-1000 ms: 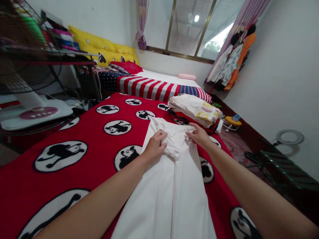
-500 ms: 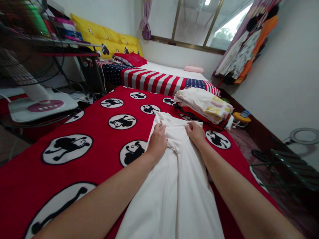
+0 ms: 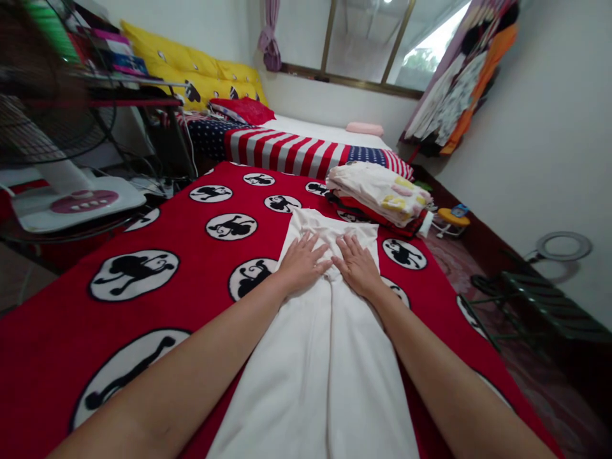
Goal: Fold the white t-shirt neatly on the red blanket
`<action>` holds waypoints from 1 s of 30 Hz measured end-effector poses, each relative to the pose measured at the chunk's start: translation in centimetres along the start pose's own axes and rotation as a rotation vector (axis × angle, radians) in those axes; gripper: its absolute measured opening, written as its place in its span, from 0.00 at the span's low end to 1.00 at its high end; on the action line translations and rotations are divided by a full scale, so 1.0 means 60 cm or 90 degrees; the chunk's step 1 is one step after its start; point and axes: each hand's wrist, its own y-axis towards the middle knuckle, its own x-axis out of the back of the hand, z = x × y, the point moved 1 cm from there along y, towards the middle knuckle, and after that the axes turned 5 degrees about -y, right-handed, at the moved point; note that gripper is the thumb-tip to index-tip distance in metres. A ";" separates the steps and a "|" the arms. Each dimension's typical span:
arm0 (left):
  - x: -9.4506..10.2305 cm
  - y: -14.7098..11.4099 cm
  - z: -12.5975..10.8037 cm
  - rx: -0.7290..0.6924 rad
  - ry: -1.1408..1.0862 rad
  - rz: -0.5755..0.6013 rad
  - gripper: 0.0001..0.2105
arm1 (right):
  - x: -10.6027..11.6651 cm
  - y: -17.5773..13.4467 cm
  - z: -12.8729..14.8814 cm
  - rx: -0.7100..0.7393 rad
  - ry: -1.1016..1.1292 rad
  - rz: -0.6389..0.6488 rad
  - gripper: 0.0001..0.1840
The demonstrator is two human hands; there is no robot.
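White trousers (image 3: 310, 357) lie lengthwise on a red blanket (image 3: 191, 268) printed with black figures in white ovals. Their waistband points away from me and the legs run toward the bottom edge of the view. My left hand (image 3: 305, 262) rests flat on the upper left of the trousers, fingers spread. On the upper right, my right hand (image 3: 356, 262) also presses flat with fingers apart. The fingertips of both hands almost meet over the crotch seam, where the cloth is wrinkled. Neither hand grips anything.
A stack of folded clothes (image 3: 380, 191) sits beyond the trousers to the right. An electric fan (image 3: 76, 197) stands at the left by a desk. Behind is a bed with a striped cover (image 3: 287, 150). A green folding chair (image 3: 549, 299) and orange stool (image 3: 452, 218) are on the right.
Both hands have let go of the cloth near the waistband. They have moved slightly toward me and closer together, and now lie flat with fingers spread.
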 end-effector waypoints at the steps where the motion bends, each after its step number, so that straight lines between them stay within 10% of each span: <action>1: 0.004 0.001 0.002 0.003 -0.030 -0.015 0.24 | 0.004 -0.004 0.001 -0.004 0.004 0.001 0.32; 7: 0.069 -0.029 0.037 -0.011 -0.328 -0.058 0.24 | 0.036 -0.117 -0.002 0.084 0.070 -0.004 0.30; 13: 0.171 -0.168 0.024 -0.120 -0.197 0.216 0.10 | 0.097 -0.320 -0.031 0.249 0.174 0.071 0.25; 16: 0.202 -0.244 -0.013 -0.138 -0.114 0.324 0.19 | 0.138 -0.384 -0.017 0.310 0.130 0.172 0.28; 22: 0.194 -0.305 -0.068 -0.263 -0.097 0.396 0.20 | 0.145 -0.385 0.027 0.426 0.135 0.149 0.15; 26: 0.197 -0.301 -0.101 -0.279 -0.171 0.433 0.20 | 0.121 -0.374 0.034 0.471 0.257 0.098 0.10; 30: 0.241 -0.261 -0.139 -0.215 -0.281 0.449 0.18 | 0.173 -0.356 0.031 0.387 0.364 0.163 0.12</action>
